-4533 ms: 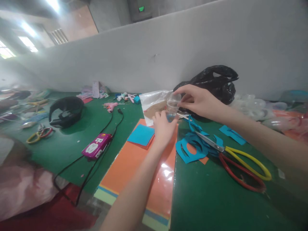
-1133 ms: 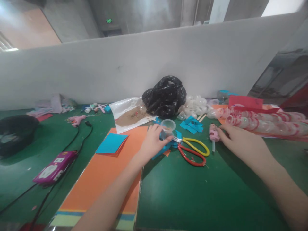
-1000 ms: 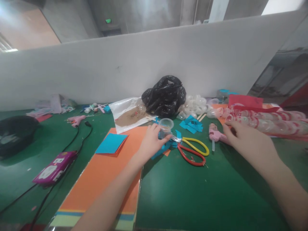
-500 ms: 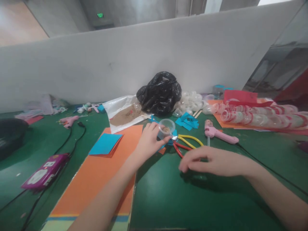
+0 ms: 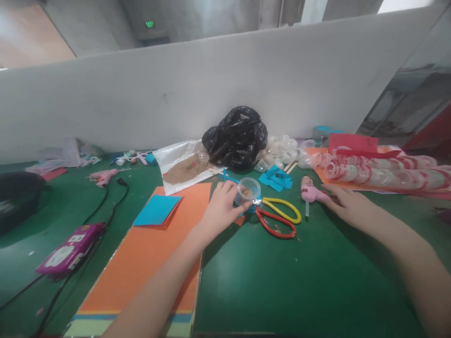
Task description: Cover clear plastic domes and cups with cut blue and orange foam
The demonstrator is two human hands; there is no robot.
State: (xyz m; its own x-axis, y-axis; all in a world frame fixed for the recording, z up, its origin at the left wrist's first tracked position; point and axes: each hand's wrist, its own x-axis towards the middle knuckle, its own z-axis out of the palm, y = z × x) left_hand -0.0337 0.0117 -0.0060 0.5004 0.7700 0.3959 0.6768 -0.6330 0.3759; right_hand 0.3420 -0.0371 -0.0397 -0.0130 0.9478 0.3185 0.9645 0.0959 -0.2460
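My left hand [image 5: 221,211] grips a small clear plastic cup [image 5: 249,189] with a bit of brown sand in it, resting on blue paper scraps by the orange sheet. My right hand [image 5: 347,204] lies over the handle of a pink glue gun [image 5: 310,193] on the green table, fingers curled round it. Scissors [image 5: 279,218] with one yellow and one red handle lie between the hands.
A black plastic bag [image 5: 235,137] and a white bag of brown sand [image 5: 183,167] sit by the white partition. Clear cups [image 5: 378,172] with red rims lie at right. An orange sheet [image 5: 148,256], a blue square [image 5: 157,210] and a purple power strip [image 5: 70,249] are at left.
My right hand went from the middle of the table back right onto the pink glue gun. The left hand has stayed on the cup.
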